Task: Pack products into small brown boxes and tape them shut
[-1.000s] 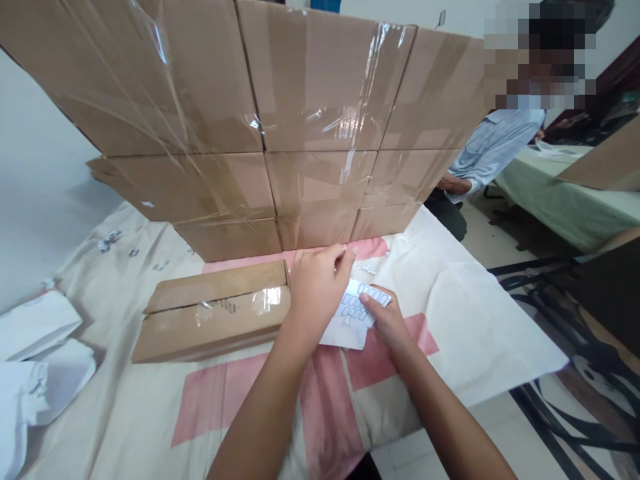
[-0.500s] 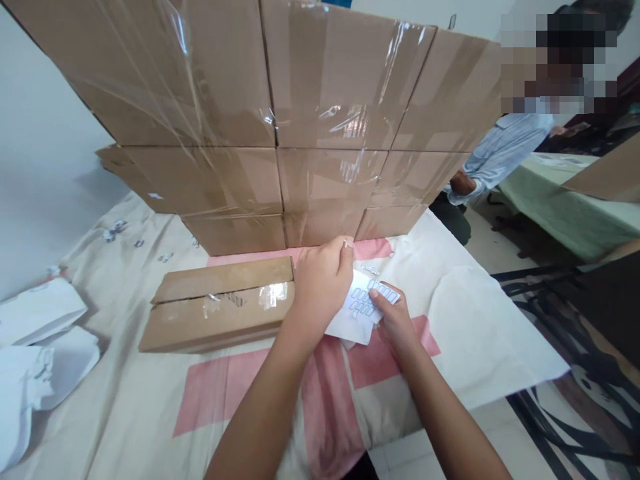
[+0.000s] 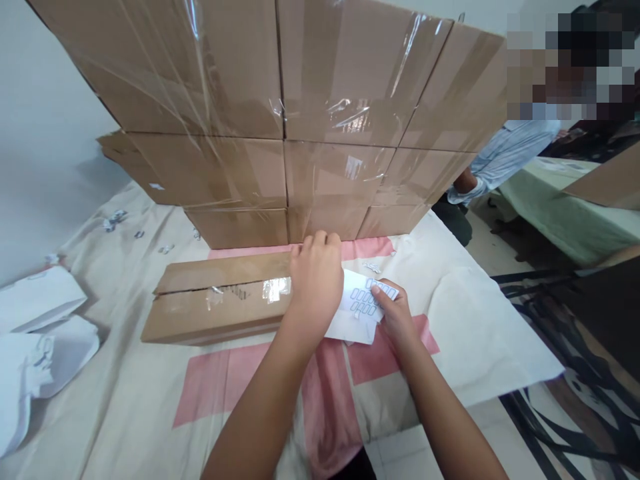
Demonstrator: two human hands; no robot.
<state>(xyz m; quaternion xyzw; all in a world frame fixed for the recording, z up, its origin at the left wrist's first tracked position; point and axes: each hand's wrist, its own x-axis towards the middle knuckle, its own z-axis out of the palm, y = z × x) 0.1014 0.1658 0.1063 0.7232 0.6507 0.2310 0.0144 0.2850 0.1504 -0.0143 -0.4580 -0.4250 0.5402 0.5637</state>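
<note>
My right hand [image 3: 396, 308] pinches a white paper sheet [image 3: 353, 325] at its right edge, thumb on top. Rows of small outlined rectangles are printed on the upper part of the sheet. My left hand [image 3: 319, 273] is closed, back up and fingers curled, at the right end of a long taped cardboard box [image 3: 215, 303]. It covers that end of the box and the sheet's left edge. Its fingertips are hidden, so I cannot see what they hold. Small pale scraps [image 3: 371, 267] lie on the cloth just beyond the sheet.
Wrapped, stacked cardboard boxes [image 3: 335, 173] rise behind my hands. Crumpled white papers [image 3: 45, 300] lie at the left on the patterned cloth [image 3: 145, 400], with more scraps [image 3: 114, 220] farther back. At right, a person in a light blue shirt [image 3: 520, 150] is beside a green-covered table [image 3: 560, 207].
My left hand has turned over and shifted slightly left, its fingers now curling down near the box end; its thumb no longer shows. The right hand still holds the sheet. The view tilted slightly.
</note>
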